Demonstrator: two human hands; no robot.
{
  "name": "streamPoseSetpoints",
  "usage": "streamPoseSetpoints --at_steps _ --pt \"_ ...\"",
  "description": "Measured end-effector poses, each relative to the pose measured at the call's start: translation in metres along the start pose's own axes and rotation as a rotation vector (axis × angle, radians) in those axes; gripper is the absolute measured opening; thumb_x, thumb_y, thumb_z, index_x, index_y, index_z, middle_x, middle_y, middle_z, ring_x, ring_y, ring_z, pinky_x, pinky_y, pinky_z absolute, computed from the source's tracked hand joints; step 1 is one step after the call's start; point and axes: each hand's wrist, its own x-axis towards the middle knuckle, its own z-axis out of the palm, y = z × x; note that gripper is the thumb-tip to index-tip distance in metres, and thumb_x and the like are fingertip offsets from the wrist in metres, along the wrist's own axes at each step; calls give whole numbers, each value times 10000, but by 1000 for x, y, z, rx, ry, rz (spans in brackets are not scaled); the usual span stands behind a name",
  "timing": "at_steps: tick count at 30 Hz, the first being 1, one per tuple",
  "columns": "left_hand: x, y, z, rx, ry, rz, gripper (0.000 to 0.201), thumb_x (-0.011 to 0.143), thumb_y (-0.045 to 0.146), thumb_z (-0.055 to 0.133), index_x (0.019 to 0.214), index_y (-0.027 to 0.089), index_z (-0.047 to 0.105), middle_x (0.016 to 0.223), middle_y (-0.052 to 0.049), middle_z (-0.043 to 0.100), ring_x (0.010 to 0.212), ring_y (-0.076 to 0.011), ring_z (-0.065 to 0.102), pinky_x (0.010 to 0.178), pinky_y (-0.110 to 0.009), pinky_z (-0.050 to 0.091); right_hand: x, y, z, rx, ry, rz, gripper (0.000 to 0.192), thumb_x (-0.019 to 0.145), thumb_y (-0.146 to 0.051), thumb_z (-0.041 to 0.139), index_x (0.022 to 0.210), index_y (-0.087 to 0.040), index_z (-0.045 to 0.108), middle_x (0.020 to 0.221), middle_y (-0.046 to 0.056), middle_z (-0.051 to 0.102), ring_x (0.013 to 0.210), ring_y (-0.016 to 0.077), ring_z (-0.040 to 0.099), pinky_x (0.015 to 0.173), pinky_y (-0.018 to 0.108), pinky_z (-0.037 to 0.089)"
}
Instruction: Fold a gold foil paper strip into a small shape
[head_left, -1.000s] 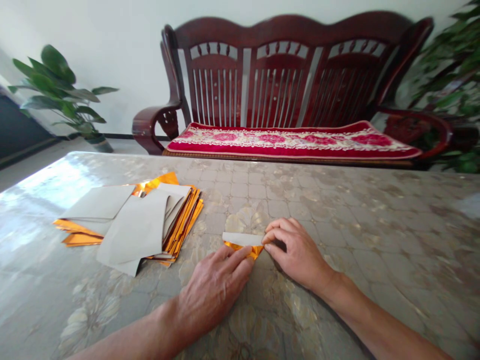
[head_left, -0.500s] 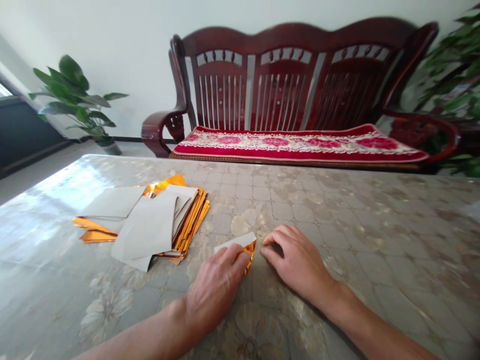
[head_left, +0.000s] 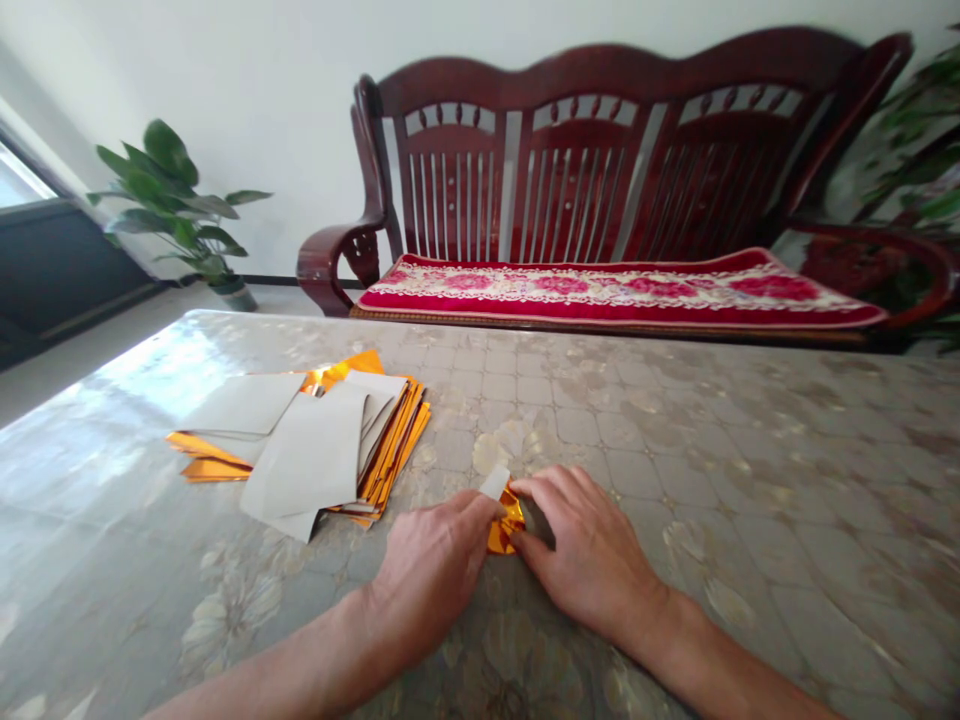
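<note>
Between my hands, on the tabletop, is a small piece of gold foil paper (head_left: 506,532) with a pale backing, partly folded. My left hand (head_left: 441,550) pinches it from the left, thumb and fingers closed on it and covering much of it. My right hand (head_left: 589,545) grips its right edge, with thumb and forefinger on the foil. Off to the left lies a loose stack of foil paper sheets (head_left: 307,455), mostly pale side up, with orange-gold edges showing along its right side and lower left.
The table (head_left: 600,420) has a shiny floral, grid-patterned cover. Beyond its far edge stands a dark red wooden bench (head_left: 577,190) with a red and white floral cushion (head_left: 615,290). Potted plants stand at the left (head_left: 180,215) and far right (head_left: 930,150).
My right hand has moved left onto the foil paper and now touches it. More gold shows and less of the pale strip. The view has shifted slightly.
</note>
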Motion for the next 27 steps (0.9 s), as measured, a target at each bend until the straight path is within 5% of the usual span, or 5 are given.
streamPoseSetpoints --at_steps 4,10,22,27 --pt "5 -8 -1 197 42 119 211 998 226 424 970 239 633 914 -19 659 906 -191 616 793 -282 458 1 4 0 -31 9 -41 319 850 -168 649 1162 -227 622 1064 59 636 1008 246 532 890 387 439" --pt "7 -10 11 166 107 143 101 957 180 446 935 215 538 904 -12 614 834 -175 580 750 -278 441 5 8 0 -47 52 -84 239 940 -144 507 1114 -225 649 1020 58 645 972 221 545 860 359 443" --pt "2 -1 18 -243 82 22 137 924 163 449 1037 239 468 753 49 593 684 -140 600 667 -237 422 14 9 4 -26 113 -62 143 959 -229 554 919 -248 690 876 23 648 865 188 570 751 300 422" --pt "14 -14 7 -87 225 -85 135 883 197 572 1015 212 551 905 -2 630 819 -164 623 734 -262 440 10 9 7 -89 157 -115 171 968 -205 529 942 -234 696 844 29 638 834 179 582 737 291 411"
